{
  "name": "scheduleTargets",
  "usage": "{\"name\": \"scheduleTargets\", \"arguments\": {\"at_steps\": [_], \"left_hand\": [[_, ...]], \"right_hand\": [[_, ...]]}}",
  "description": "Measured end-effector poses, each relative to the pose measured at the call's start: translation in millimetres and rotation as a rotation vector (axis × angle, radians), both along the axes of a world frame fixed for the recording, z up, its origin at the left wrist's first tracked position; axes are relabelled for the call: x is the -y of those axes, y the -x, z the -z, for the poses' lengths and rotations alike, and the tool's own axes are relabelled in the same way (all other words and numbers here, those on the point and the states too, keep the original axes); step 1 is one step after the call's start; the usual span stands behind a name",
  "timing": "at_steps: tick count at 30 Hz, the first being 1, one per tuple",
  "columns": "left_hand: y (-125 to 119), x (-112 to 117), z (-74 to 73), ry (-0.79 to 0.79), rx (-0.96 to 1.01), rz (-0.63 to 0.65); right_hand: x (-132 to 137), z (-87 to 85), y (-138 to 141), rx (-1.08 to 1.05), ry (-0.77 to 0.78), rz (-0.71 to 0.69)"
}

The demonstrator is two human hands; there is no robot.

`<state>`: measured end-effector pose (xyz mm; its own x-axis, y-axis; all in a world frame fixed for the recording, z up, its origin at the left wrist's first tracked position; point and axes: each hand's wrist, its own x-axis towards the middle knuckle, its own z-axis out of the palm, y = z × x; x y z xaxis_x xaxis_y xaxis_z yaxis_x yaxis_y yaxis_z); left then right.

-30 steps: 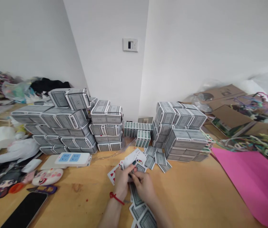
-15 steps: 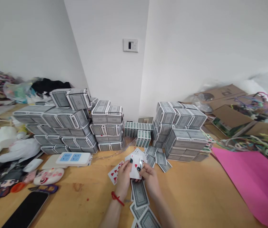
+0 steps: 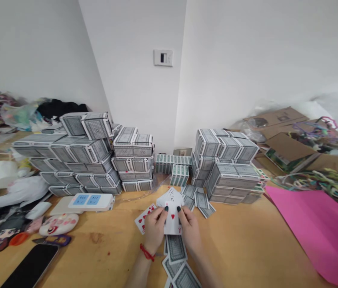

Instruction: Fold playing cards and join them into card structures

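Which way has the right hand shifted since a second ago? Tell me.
Yes: the right hand has moved slightly right and toward the stacked card boxes, now holding the ace of hearts with the left hand.

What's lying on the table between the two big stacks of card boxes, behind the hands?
In the head view, a low row of green-backed card packs sits between the left stack and right stack, with loose face-down cards in front.

The ace of hearts (image 3: 172, 219) now faces up, between both hands
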<state>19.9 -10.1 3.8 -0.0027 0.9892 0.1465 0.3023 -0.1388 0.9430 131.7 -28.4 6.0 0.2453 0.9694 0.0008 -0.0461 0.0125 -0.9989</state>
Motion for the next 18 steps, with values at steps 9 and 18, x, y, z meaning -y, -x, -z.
{"name": "scheduleTargets", "arguments": {"at_steps": [9, 18], "left_hand": [[-2.0, -5.4, 4.0, 0.114, 0.042, 0.017], [-7.4, -3.0, 4.6, 0.089, 0.015, -0.005]], "right_hand": [[-5.2, 2.8, -2.5, 0.021, 0.032, 0.009], [-7.1, -0.4, -3.6, 0.050, 0.067, 0.024]]}}
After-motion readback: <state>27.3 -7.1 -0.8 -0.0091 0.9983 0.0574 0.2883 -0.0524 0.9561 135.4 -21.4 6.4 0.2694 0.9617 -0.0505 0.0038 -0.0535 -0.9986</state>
